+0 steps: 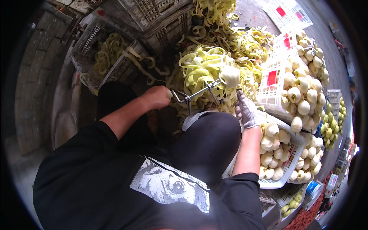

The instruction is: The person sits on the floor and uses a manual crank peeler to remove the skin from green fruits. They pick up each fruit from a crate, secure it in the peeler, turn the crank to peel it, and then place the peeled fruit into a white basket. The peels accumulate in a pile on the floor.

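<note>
My bare left hand (157,97) is closed around the handle of a metal hand-cranked peeling device (198,93), left of its crank. On the device's far end sits a pale, peeled round fruit (230,76). Just below the fruit, my right hand (246,110), in a whitish knit glove, grips a small dark-tipped tool (239,93), probably a peeler; its blade is hard to make out. Long yellow-green peel ribbons (201,64) are heaped behind the device. Peeled fruits (271,143) fill a white plastic basket (297,161) beside my right forearm.
Stacked white crates (270,83) with peeled fruits stand at the right, green unpeeled fruits (330,125) beyond them. A crate (83,54) holding peels is at the upper left, near stacked dirty crates (152,14). A blue-and-white bucket (313,188) stands at the lower right.
</note>
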Available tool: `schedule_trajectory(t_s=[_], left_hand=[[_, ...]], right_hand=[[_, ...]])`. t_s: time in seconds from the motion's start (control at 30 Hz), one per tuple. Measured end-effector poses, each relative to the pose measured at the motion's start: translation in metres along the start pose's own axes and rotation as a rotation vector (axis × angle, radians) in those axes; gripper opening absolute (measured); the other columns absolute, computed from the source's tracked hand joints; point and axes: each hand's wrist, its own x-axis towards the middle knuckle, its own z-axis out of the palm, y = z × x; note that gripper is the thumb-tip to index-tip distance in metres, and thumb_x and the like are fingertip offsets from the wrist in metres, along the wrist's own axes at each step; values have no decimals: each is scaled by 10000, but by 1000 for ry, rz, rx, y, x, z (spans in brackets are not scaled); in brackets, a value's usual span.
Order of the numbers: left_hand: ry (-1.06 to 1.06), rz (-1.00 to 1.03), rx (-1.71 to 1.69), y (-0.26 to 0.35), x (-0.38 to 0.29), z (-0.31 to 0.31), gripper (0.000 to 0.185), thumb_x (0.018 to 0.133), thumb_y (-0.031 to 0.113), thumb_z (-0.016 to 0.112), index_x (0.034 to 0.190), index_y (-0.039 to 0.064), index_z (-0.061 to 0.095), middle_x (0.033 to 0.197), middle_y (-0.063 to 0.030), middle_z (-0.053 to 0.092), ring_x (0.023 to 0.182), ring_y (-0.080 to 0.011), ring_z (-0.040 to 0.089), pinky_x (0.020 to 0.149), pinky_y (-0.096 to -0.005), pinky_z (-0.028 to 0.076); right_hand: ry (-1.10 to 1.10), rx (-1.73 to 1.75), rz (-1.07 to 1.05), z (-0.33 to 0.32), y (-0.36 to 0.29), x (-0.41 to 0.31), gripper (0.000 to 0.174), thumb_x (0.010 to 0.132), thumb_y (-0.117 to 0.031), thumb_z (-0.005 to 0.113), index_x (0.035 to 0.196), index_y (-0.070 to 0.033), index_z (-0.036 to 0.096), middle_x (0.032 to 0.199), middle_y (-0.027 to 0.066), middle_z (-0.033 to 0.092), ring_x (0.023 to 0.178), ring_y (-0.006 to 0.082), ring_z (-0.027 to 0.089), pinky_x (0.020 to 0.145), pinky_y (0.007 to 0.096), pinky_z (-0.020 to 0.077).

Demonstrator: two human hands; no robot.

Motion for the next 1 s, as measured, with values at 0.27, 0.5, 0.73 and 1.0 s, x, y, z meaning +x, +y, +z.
schedule_trajectory(t_s=[0.27,0.5,0.73,1.0], left_hand=[[-108,-46,187,-13,29,58,167,719,142,610,778,15,701,719,-165,686,707,-298,695,660,-402,544],[211,15,337,6,11,70,194,739,190,615,771,16,692,761,-184,686,732,-346,679,678,-429,542],[-420,122,-201,39,-39,37,195,712,104,594,865,16,678,597,-116,627,533,-217,643,539,-353,517],[-451,83,-313,49,-50,6,180,725,62,564,851,-22,661,591,-83,604,490,-165,604,493,-312,498]], right_hand=[[-246,-100,158,-25,-47,38,338,943,-470,571,820,-156,582,646,-27,573,420,49,476,299,170,288],[-331,87,246,-9,-64,51,321,941,-463,575,842,-158,601,619,-30,592,389,40,467,293,164,319],[-435,273,122,-12,-8,42,275,969,-467,525,865,-219,588,634,-32,590,363,56,451,271,182,289],[74,200,93,4,-19,6,267,990,-470,471,1071,-255,607,706,-69,582,425,6,424,315,170,271]])
